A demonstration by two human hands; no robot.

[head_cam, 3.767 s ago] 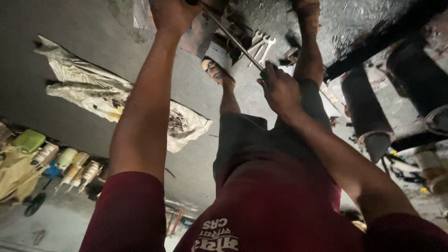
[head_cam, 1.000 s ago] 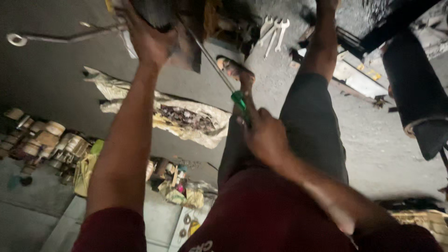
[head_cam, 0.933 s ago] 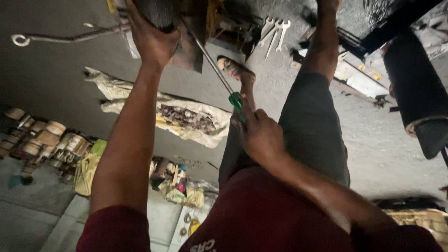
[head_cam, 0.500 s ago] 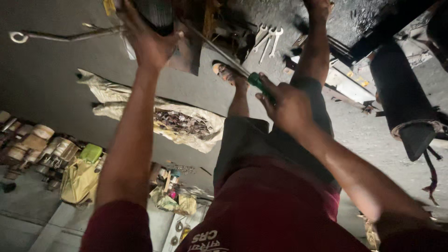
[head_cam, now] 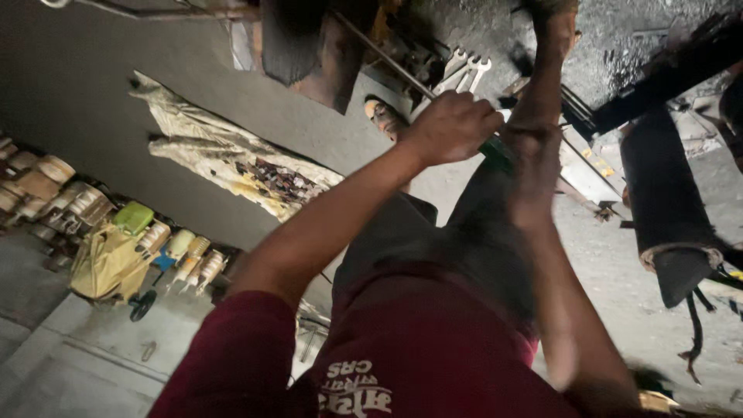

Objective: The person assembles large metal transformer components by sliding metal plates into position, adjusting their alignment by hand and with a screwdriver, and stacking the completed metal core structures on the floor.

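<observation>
Left hand (head_cam: 453,128) closed in a fist around a long green-handled screwdriver (head_cam: 495,152) at centre, right hand (head_cam: 551,15) far up, grip unclear; the thin shaft, angled towards the dark metal part (head_cam: 298,42), may slip sideways under pressure.

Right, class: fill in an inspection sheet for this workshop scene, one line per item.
Surface: bare grey concrete floor, dusty.
Job's things: green-handled screwdriver, shaft running up to a dark metal part.
Clutter: spanners, dirty sack, row of bottles, black roll.
Grippers: left hand fisted on the screwdriver; right arm blurred, its hand not made out.
Cables: black cord hanging from the roll.
Surroundings: sandalled foot.
</observation>
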